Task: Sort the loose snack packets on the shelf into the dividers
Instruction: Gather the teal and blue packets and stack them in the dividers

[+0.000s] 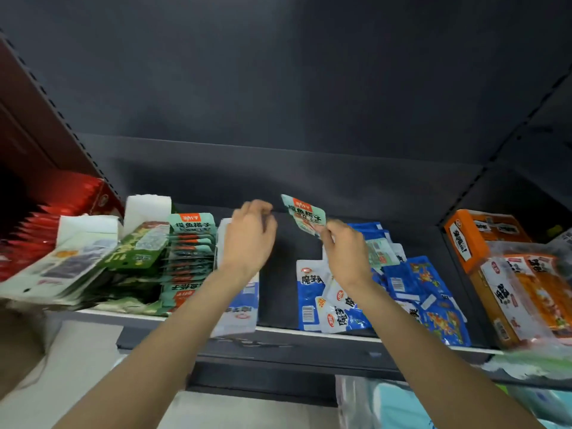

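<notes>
My left hand [251, 235] reaches up over the shelf [278, 274], wrist bent, its fingers [258, 207] loosely curled and holding nothing, hovering above a stack of white-and-blue packets [240, 308]. My right hand [343, 249] is raised beside it, and its fingers [325, 233] pinch the lower corner of one teal snack packet [305, 213] with an orange label, held upright in the air above the bare middle of the shelf, apart from the other packets.

From the left: a row of red packets [46, 218] in a red box, two white cardboard dividers [148, 205] standing up, a fanned bundle of pale and green packets [93, 264] tilted leftward, then a filed row of teal packets [190, 258] matching the one I hold; roughly ten, though the blur blocks an exact count. Right of my right hand lies a loose heap of blue packets [427, 292], overlapping, too jumbled to count. Furthest right sit two orange boxes [476, 233], one behind the other.
</notes>
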`<state>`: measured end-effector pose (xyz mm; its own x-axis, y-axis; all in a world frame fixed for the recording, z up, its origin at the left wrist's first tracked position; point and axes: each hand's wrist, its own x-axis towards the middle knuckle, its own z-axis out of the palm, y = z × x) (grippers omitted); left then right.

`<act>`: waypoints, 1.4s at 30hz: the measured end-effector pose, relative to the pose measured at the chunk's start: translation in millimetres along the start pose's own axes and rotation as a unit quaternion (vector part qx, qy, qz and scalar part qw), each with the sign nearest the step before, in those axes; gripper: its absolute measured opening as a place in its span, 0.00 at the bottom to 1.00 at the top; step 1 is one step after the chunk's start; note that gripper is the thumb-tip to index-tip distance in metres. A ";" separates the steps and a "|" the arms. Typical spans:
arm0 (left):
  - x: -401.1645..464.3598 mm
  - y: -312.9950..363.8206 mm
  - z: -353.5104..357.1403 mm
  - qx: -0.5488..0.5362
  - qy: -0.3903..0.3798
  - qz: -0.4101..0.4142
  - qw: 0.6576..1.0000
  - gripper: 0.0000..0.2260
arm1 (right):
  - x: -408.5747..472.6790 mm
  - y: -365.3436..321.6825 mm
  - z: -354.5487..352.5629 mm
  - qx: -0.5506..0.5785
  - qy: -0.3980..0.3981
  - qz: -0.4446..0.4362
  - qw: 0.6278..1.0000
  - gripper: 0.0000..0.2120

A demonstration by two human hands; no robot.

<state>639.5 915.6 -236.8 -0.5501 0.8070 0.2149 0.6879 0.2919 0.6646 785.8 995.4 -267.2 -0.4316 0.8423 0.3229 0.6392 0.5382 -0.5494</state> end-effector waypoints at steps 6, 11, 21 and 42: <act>11.3 -80.4 -79.1 0.270 -0.088 -0.004 0.959 0.31 | 15.2 -94.2 32.9 0.125 0.023 -0.081 0.989 0.07; 5.9 -115.1 -107.6 0.320 -0.188 0.051 0.927 0.23 | 21.9 -136.9 60.1 0.204 -0.006 -0.037 0.978 0.08; -5.9 -152.8 -125.4 0.223 -0.169 0.156 0.947 0.18 | 28.2 -149.5 105.0 0.127 -0.197 -0.002 0.972 0.08; -27.8 -34.4 -18.1 0.063 -0.217 0.193 0.955 0.15 | 0.4 -37.3 32.9 0.095 -0.039 0.078 0.992 0.13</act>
<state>622.6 873.9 -252.7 -0.0138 0.9958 0.0907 0.8667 -0.0333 0.4978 740.8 974.6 -271.9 -0.3899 0.9057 0.1663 0.5743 0.3804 -0.7249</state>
